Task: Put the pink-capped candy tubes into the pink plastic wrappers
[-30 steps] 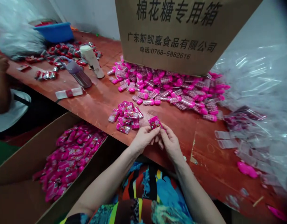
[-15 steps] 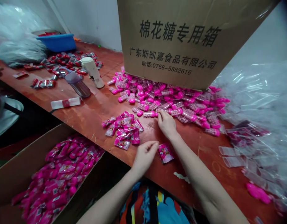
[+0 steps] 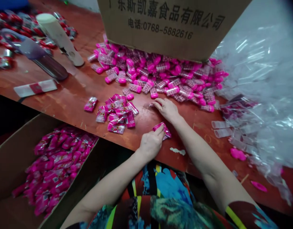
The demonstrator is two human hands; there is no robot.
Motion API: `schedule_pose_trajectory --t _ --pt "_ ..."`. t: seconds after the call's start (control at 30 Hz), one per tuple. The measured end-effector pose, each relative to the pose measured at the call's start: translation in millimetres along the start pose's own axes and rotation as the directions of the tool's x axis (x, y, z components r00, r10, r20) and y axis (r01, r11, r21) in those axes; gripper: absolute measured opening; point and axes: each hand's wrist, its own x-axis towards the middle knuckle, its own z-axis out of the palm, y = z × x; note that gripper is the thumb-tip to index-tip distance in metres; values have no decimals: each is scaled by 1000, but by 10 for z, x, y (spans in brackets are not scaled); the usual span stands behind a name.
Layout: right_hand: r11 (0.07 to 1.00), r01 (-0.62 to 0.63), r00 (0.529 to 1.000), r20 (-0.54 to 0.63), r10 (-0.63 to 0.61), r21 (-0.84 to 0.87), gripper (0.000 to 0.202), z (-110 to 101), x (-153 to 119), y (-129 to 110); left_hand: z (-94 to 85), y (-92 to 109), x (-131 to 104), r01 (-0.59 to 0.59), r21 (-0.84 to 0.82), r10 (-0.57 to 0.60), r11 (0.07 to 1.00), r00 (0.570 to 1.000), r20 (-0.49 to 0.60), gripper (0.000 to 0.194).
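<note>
My left hand (image 3: 151, 142) is closed on the upper edge of a pink printed packet (image 3: 166, 132) near the table's front edge. Above and to the right, my right hand (image 3: 166, 109) pinches the end of a small clear bottle (image 3: 148, 105) just over the red tabletop. Behind it spreads a large heap of clear bottles with pink caps and small balls inside (image 3: 160, 74). A small pile of filled pink packets (image 3: 119, 111) lies left of my hands, with one single packet (image 3: 90, 104) a little apart from it.
A big cardboard box (image 3: 160, 31) stands behind the bottle heap. An open carton of pink packets (image 3: 58, 165) is at the lower left. Tumbler (image 3: 45, 62), white bottle (image 3: 62, 39) and red-capped pieces (image 3: 20, 25) lie left; clear plastic bags (image 3: 263, 86) fill the right.
The view has shifted down and right. My left hand has taken hold of the flat packet. My right hand has drawn a bottle away from the heap. One packet now lies apart from the pile.
</note>
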Motion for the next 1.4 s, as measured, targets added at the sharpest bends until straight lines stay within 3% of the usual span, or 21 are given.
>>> schedule_pose_trajectory --t 0.23,0.4,0.5,0.63,0.73,0.83,1.03,1.13,1.2,1.27,1.33,1.4 --pt "956 42 998 -62 -25 292 35 -64 -262 692 -39 -43 -41 66 -134 -73 989 996 -49 25" --pt "939 18 994 -105 19 342 30 -182 -536 1030 -96 27 -46 103 -184 -124 978 987 -106 26" --pt "963 -69 973 -196 122 259 39 -161 -643 1004 -95 117 -11 197 -89 -205 976 975 -90 30" --pt "970 -211 945 -229 233 118 47 -40 -672 817 -61 193 45 259 77 -261 963 965 20 34" --pt "981 -183 948 -250 194 68 40 10 -694 731 -32 202 64 244 126 -252 962 966 56 34" --pt "990 -135 948 -284 141 41 53 -1 -782 707 -7 187 69 213 128 -219 969 975 42 34" --pt "976 -203 958 -224 181 -82 44 -49 -1019 656 -17 186 77 237 85 -239 968 971 21 34" --pt "983 -141 942 -289 169 116 41 -33 -1118 606 -33 209 79 278 98 -282 956 959 27 35" --pt "888 -103 920 -297 256 448 38 -9 -1190 557 -26 214 77 282 95 -286 955 958 27 34" --pt "620 -96 904 -192 381 779 37 21 -1273 489 -3 204 75 255 87 -257 963 966 12 35" --pt "324 -93 896 -62 439 942 35 57 -1364 406 25 181 76 216 91 -216 972 976 -8 36" --pt "171 -80 896 -4 443 982 37 101 -1453 323 47 158 80 194 106 -193 975 981 -19 36"
